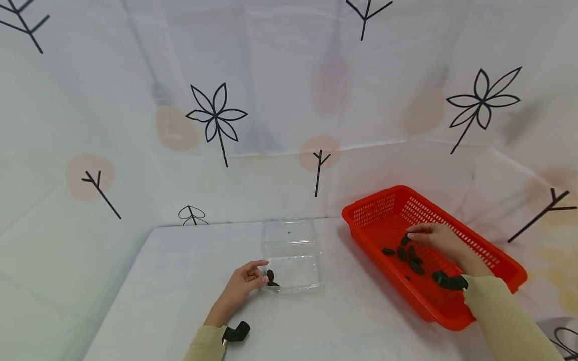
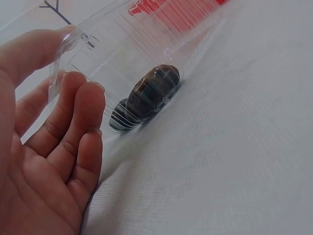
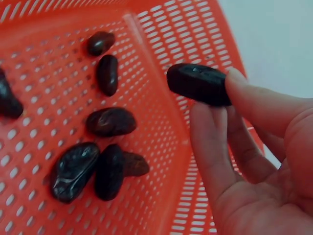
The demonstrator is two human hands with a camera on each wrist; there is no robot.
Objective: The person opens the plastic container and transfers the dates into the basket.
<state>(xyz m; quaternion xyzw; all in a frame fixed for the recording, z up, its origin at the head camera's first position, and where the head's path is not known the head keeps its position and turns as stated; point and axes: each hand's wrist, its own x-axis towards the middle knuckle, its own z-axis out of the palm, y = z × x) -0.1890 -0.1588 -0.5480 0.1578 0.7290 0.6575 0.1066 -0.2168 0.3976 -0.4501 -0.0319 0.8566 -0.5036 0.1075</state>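
Observation:
Pinched between thumb and fingers of my right hand (image 1: 435, 241) is a dark date (image 3: 198, 84), held above the floor of a red plastic basket (image 1: 375, 240). Below it several more dates (image 3: 111, 122) lie loose in the basket. My left hand (image 1: 246, 286) grips the left edge of a clear plastic box (image 2: 110, 54), whose hinged lid (image 1: 289, 231) lies folded back. Inside the box, close to the left fingers, are two dates (image 2: 154, 93); the wall of the box stands between them and the fingers.
A white cloth covers the table (image 1: 180, 281). The red basket stands to the right of the box with its perforated walls raised. Behind the table hangs a pale curtain (image 1: 271, 125) printed with black plant outlines.

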